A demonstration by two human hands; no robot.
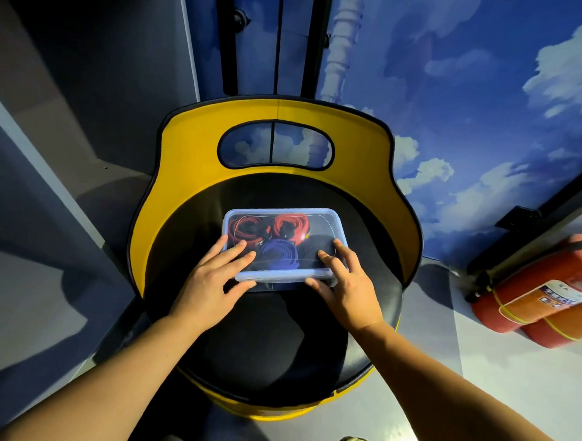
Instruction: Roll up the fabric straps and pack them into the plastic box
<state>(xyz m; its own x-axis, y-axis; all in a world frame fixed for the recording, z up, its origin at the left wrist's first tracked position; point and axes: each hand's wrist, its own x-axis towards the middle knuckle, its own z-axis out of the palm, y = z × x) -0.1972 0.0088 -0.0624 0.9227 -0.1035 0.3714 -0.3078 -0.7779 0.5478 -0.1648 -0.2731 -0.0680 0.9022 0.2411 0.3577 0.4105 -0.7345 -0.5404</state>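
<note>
While both hands pressed on the clear rectangular plastic lid (282,235), the transparent plastic box (283,245) sat on the black round padded seat of the yellow-backed chair (267,349). The left hand (213,280) and right hand (342,282) lay flat and spread, gripping nothing, thumbs at the near rim. Inside showed 2 red rolled fabric straps (276,228) and 1 blue rolled fabric strap (278,253). Uneven pressure could have left 1 edge unseated; the soft cushion could have let the box tip.

The box (283,243) is clear, glossy plastic; the rolled straps (278,253) inside are matt woven cloth; the chair seat (264,336) looks like smooth, slightly shiny leatherette.
</note>
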